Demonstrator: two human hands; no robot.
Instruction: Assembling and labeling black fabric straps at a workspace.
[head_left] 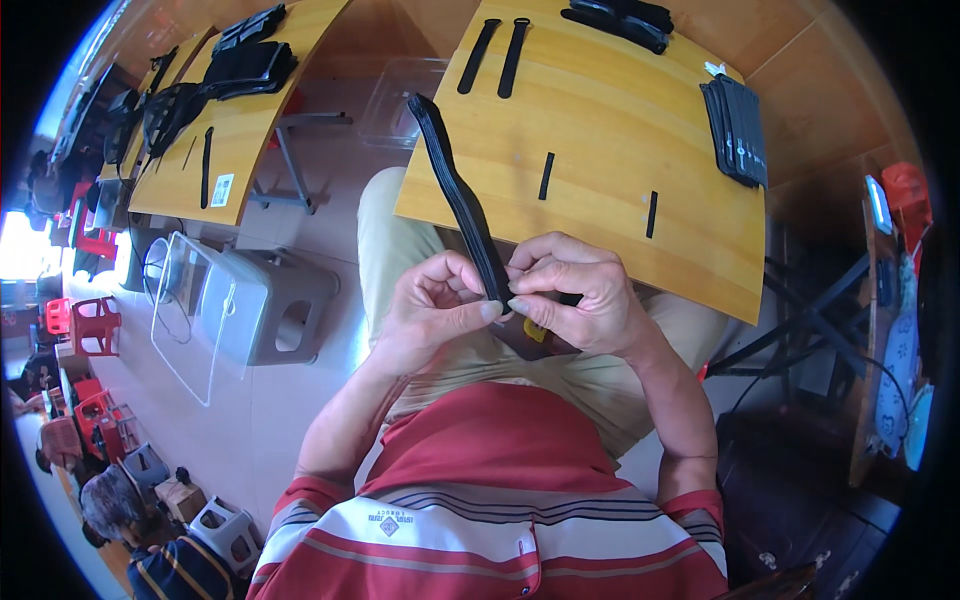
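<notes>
A bundle of long black straps [457, 190] stands up from my hands, its far end bent over the near edge of the wooden table. My left hand [435, 308] grips the lower part of it, thumb pressed along the near end. From the other side, my right hand [580, 295] pinches at the same end with thumb and forefinger. A short dark piece shows under the right fingers; what it is I cannot make out. Below the hands, a small yellow item [535, 329] on something dark lies over my lap, partly hidden.
On the table [600, 120] lie two black straps with end loops [514, 58], two short black strips [547, 176], a stack of black straps [735, 130] and a dark bundle [620, 22]. Left are another table [230, 150] and a grey stool [270, 305]. A person [125, 510] sits lower left.
</notes>
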